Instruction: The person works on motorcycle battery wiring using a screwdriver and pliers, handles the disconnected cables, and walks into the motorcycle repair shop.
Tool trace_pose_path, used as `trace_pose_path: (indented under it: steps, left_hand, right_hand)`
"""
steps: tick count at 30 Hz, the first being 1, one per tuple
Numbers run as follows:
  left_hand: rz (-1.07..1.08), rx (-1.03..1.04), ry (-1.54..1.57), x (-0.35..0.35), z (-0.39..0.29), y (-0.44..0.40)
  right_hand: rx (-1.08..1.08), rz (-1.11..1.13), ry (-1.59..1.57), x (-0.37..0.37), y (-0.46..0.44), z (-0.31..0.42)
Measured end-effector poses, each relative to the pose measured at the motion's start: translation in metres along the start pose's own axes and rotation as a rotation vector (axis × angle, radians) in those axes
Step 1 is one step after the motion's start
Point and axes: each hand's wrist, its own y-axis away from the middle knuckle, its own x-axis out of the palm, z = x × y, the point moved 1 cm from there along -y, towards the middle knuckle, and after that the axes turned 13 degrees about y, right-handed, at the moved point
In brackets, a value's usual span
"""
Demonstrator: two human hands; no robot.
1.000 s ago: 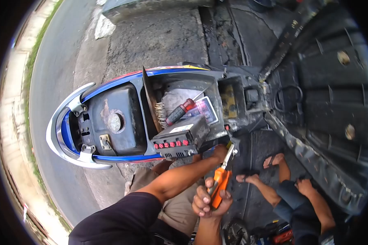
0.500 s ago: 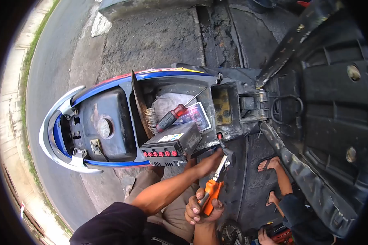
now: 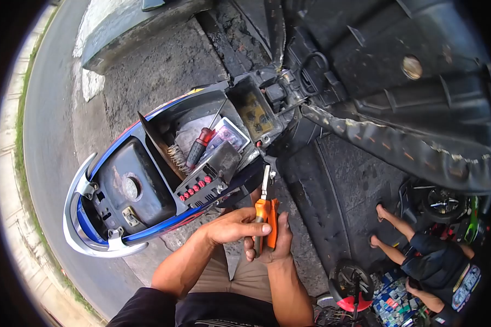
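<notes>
My left hand [image 3: 232,226] is closed at the orange-handled pliers [image 3: 267,212], its thumb lying across one handle. On the other side of the handles, my right hand [image 3: 281,242] wraps round them too. The pale metal jaws point up at a small black cable end [image 3: 270,162] beside the scooter body; whether they grip it, I cannot tell. A black battery [image 3: 221,166] with a row of red caps rests tilted on the edge of the underseat compartment. Inside lie a red and black screwdriver [image 3: 201,146] and a printed card [image 3: 229,135].
The raised seat [image 3: 387,82] hangs at the upper right. A fuel tank [image 3: 131,180] and silver grab rail [image 3: 73,218] form the scooter's rear. Another person [image 3: 431,261] sits at lower right near small boxes [image 3: 393,297] and a wheel [image 3: 350,283].
My left hand has come back from beside the scooter to the pliers in my right hand. The view has turned, tilting the scooter and showing more of the other person.
</notes>
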Motion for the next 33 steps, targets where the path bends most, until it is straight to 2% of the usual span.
trace_pose_path:
  steps: [1,3,4,5,7,8,9,11,13,14,15,17,19,21,23,25,27,28,33]
  left_hand:
    - [0.002,-0.004,-0.013,0.005,-0.002,-0.002]
    - [-0.19,-0.019,-0.132,0.017,-0.009,-0.002]
    - [-0.312,-0.027,-0.107,0.029,-0.015,0.0]
    - [-0.314,-0.031,-0.12,0.031,-0.013,0.001]
    - [-0.426,0.042,-0.095,0.024,-0.004,-0.003]
    - [-0.473,0.262,-0.063,0.009,0.019,-0.015]
    - [-0.476,0.263,-0.072,0.014,0.012,-0.011]
    - [-0.511,0.093,-0.228,0.025,-0.002,0.0]
    - [-0.504,0.231,-0.323,0.013,0.009,-0.007]
    - [-0.532,0.259,-0.38,0.008,0.012,-0.01]
    - [-0.556,0.28,-0.44,0.006,0.013,-0.012]
    - [-0.55,0.287,-0.419,0.007,0.006,-0.014]
    - [-0.545,0.306,-0.384,0.001,0.008,-0.014]
    - [-0.514,0.275,-0.475,-0.01,0.017,-0.014]
    - [-0.554,0.266,-0.45,-0.008,0.017,-0.009]
    - [-0.594,0.21,-0.524,-0.008,0.012,-0.004]
    - [-0.604,0.192,-0.577,-0.01,0.011,-0.004]
    - [-0.612,0.171,-0.636,-0.012,0.009,-0.004]
    - [-0.49,0.151,-0.599,-0.019,0.001,0.0]
  right_hand:
    - [-0.001,-0.019,0.072,0.002,-0.002,0.002]
    - [-0.013,-0.034,0.135,0.0,-0.002,0.002]
    - [0.03,-0.121,0.196,-0.008,-0.001,-0.003]
    - [0.073,-0.206,0.26,-0.012,0.0,-0.006]
    - [0.035,-0.223,0.301,0.002,-0.01,0.005]
    - [0.287,-0.527,0.314,0.013,-0.026,0.024]
    - [0.076,-0.46,0.596,-0.011,-0.02,0.012]
    - [-0.398,-0.498,1.204,-0.057,-0.006,-0.011]
    - [0.296,-0.46,1.325,-0.024,0.015,0.032]
    - [0.282,-0.478,1.489,-0.015,0.012,0.038]
    - [0.295,-0.471,1.481,-0.006,0.01,0.038]
    - [0.173,-0.584,1.934,0.01,0.004,0.044]
    - [0.162,-0.565,1.949,0.022,0.003,0.056]
    - [-0.071,-0.714,1.777,0.039,-0.004,0.073]
    - [-0.387,-0.589,1.382,0.038,-0.024,0.08]
    - [-0.385,-0.564,1.416,0.049,-0.047,0.09]
    - [-0.196,-0.325,1.331,0.045,-0.066,0.095]
    - [-0.15,-0.3,1.397,0.042,-0.07,0.098]
    - [-0.135,-0.189,1.429,0.033,-0.077,0.107]
